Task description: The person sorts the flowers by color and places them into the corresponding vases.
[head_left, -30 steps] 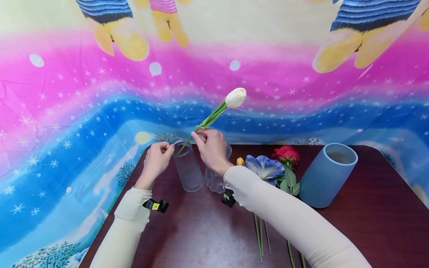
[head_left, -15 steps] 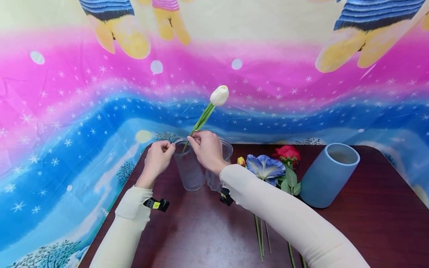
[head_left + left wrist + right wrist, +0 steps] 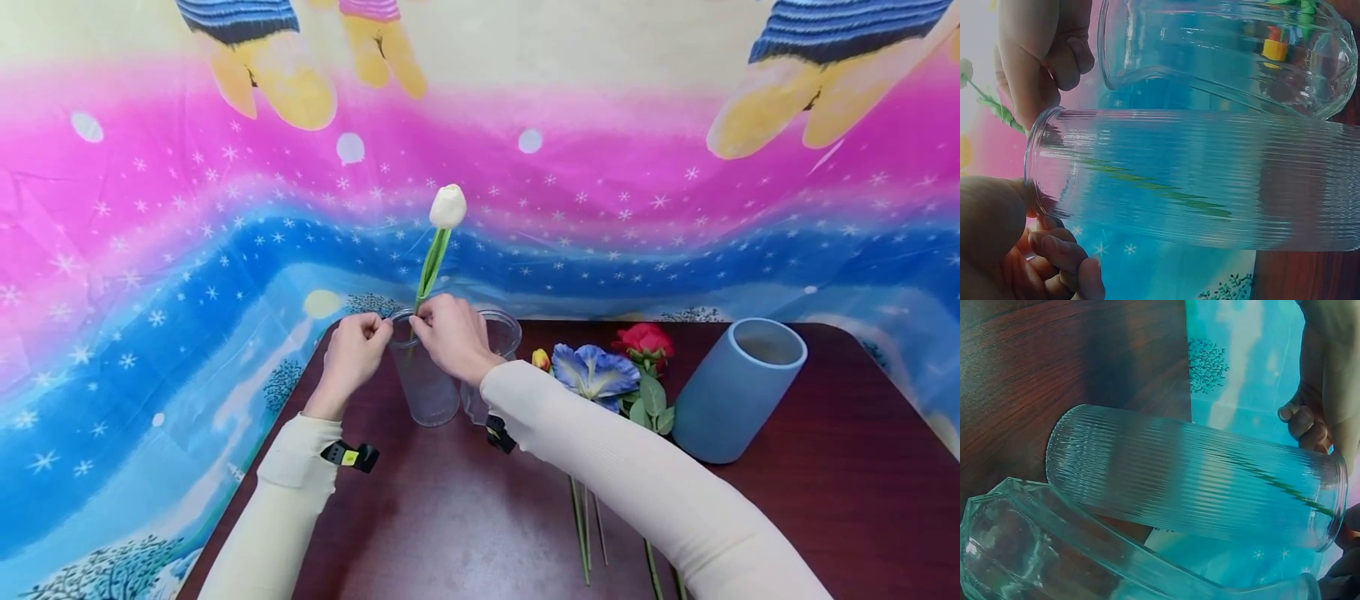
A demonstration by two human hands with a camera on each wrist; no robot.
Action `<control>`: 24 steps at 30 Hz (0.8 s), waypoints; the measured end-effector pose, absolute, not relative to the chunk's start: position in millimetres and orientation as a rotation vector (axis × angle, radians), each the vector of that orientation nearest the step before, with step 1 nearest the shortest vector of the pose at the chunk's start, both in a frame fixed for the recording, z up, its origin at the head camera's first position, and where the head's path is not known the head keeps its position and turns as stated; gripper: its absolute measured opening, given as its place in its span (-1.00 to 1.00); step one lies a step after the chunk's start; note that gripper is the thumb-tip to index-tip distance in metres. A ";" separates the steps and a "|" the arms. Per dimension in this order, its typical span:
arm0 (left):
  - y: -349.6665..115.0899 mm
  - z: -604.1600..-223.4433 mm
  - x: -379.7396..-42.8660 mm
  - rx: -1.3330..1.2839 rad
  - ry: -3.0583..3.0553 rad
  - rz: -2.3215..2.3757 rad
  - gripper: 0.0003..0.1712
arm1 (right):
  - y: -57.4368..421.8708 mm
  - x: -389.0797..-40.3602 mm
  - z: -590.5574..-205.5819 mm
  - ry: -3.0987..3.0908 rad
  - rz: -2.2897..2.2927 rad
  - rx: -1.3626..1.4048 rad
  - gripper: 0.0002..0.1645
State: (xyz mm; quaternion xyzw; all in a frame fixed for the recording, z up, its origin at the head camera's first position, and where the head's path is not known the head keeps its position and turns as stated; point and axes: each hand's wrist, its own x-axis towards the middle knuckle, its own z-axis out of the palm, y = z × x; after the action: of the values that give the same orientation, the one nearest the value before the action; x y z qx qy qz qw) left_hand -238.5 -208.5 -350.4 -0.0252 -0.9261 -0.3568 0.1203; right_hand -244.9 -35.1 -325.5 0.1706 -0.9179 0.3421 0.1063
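Note:
A clear ribbed glass vase (image 3: 427, 392) stands upright on the table; my left hand (image 3: 354, 354) pinches the left of its rim between thumb and fingers. My right hand (image 3: 455, 337) pinches the stem of a white tulip (image 3: 447, 207) just above the vase mouth. Through the ribbed wall in the left wrist view, the lower green stem (image 3: 1160, 186) slants down inside, its end well above the vase bottom. Close on the right is a second clear glass vase (image 3: 1029, 550) with a faceted body, partly hidden by my right hand in the head view.
A blue artificial flower (image 3: 596, 372), a red rose (image 3: 643, 342) and a small yellow-red tulip (image 3: 541, 359) lie right of the glass vases, stems toward me. Further right stands a blue-grey vase (image 3: 731, 400). A printed cloth (image 3: 570, 267) hangs behind the table.
The tulip has swung left and become more upright, with its stem lower into the ribbed vase. My right hand has shifted left and slightly down. My left hand stays on the rim.

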 end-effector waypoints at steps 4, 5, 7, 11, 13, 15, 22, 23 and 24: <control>-207.7 -349.3 -237.8 -0.064 -2.712 -1.042 -0.56 | -38.7 -244.3 -322.6 -2.765 0.965 0.496 -0.66; -207.7 -349.2 -237.9 -0.062 -2.712 -1.041 -0.56 | -39.4 -243.9 -321.6 -2.782 0.955 0.497 -0.65; -207.4 -349.0 -237.9 -0.057 -2.710 -1.043 -0.56 | -40.5 -243.4 -319.8 -2.815 0.937 0.495 -0.65; -207.1 -349.0 -238.4 -0.058 -2.709 -1.041 -0.56 | -41.1 -243.6 -317.1 -2.867 0.917 0.497 -0.67; -206.8 -349.2 -238.4 -0.063 -2.708 -1.046 -0.56 | -40.9 -244.2 -316.4 -2.879 0.916 0.502 -0.66; -207.0 -349.2 -238.4 -0.066 -2.712 -1.046 -0.56 | -40.5 -244.4 -315.9 -2.884 0.919 0.516 -0.65; -208.1 -348.8 -236.9 -0.069 -2.718 -1.081 -0.56 | -39.6 -244.9 -315.1 -2.915 0.932 0.528 -0.56; -208.4 -348.7 -236.7 -0.072 -2.717 -1.085 -0.56 | -39.8 -245.1 -314.7 -2.921 0.929 0.526 -0.55; -208.5 -348.6 -236.5 -0.071 -2.719 -1.087 -0.56 | -40.0 -245.0 -314.0 -2.927 0.926 0.524 -0.54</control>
State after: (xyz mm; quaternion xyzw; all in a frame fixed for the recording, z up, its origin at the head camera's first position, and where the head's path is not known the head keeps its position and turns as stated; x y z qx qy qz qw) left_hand -236.5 -208.5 -348.6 -0.0240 -0.9230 -0.3690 0.1063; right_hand -245.0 -40.0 -314.0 0.1683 -0.9397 0.2974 0.0138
